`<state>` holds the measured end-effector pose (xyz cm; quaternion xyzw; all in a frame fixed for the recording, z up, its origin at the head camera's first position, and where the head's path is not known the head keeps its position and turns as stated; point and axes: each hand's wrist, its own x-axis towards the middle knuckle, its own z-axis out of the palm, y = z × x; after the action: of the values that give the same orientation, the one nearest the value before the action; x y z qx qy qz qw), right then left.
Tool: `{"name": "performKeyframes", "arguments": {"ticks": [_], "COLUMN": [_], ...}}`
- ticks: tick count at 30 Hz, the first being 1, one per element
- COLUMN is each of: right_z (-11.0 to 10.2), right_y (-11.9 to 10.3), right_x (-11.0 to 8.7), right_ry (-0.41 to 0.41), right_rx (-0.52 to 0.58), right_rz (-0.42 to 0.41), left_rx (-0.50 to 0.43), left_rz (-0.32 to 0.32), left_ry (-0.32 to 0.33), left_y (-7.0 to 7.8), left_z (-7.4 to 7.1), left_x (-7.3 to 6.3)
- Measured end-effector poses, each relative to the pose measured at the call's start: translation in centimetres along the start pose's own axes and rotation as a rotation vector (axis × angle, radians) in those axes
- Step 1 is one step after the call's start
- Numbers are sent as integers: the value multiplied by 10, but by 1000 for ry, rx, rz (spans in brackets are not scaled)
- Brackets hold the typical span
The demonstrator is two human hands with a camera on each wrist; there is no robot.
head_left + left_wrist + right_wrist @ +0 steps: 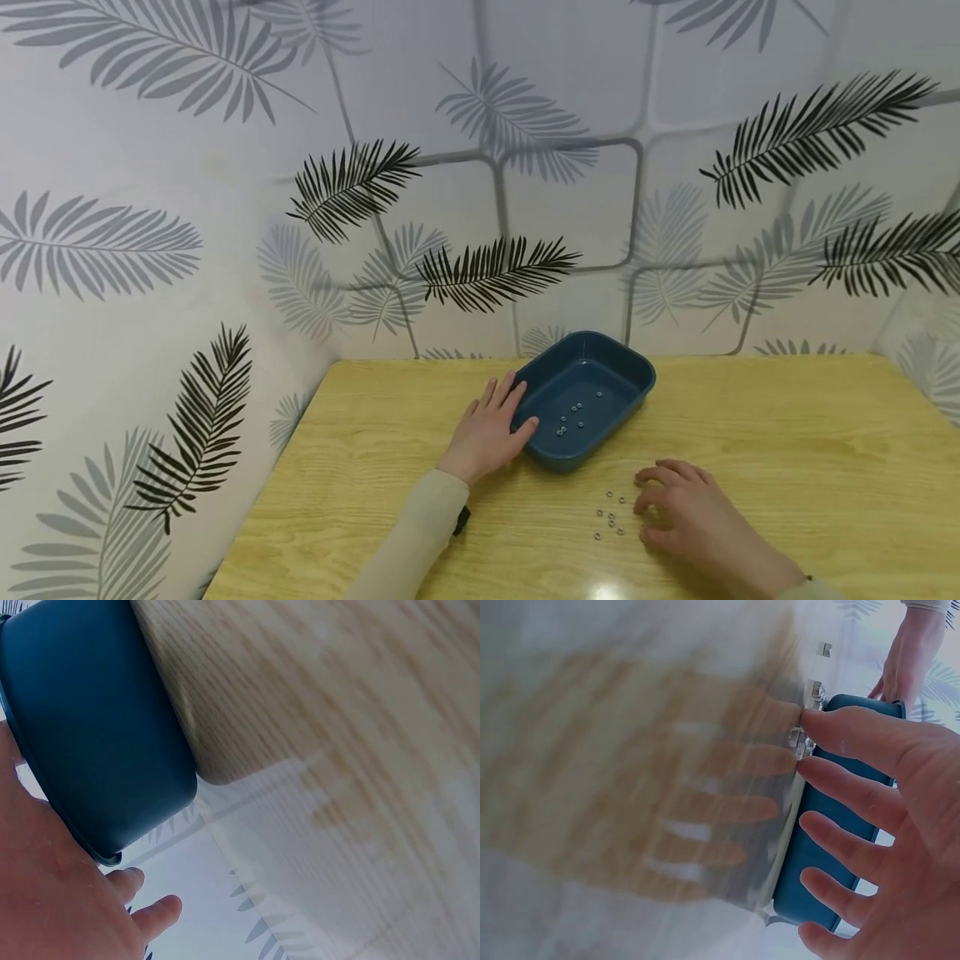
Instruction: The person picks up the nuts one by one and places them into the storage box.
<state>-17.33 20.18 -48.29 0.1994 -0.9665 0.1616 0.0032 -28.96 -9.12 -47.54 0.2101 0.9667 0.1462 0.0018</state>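
A dark blue plastic tray (pixel 615 417) stands on the table with several small metal nuts (pixel 581 424) on its floor. My left hand (pixel 486 433) rests along the tray's left rim, its fingers fairly straight; in the left wrist view the hand (pixel 60 892) lies against the tray's rim. More nuts (pixel 611 516) lie loose on the wood in front of the tray. Just right of them is my right hand (pixel 686 517), fingers spread and slightly bent. In the right wrist view its thumb and index fingertips are apart, close beside the nuts (pixel 825 649), with nothing held between them.
The light wooden table (pixel 810 442) reaches back to a wall (pixel 570 208) with a leaf pattern. A bright reflection shows at the table's near side. A dark band (pixel 462 521) is on the left wrist.
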Motion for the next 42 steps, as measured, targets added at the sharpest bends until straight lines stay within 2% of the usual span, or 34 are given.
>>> {"name": "performKeyframes", "arguments": {"ticks": [14, 33, 42], "right_z": [1, 3, 5], "right_y": [11, 4, 2], "right_x": [-9, 15, 22], "right_ry": [111, 128, 120], "right_rx": [-14, -27, -14], "right_rz": [-30, -67, -71], "left_rx": [0, 10, -7], "left_rz": [-4, -7, -10], "left_ry": [-11, -20, -2], "left_y": [2, 0, 2], "left_z": [-3, 1, -2], "left_x": [0, 0, -2]}}
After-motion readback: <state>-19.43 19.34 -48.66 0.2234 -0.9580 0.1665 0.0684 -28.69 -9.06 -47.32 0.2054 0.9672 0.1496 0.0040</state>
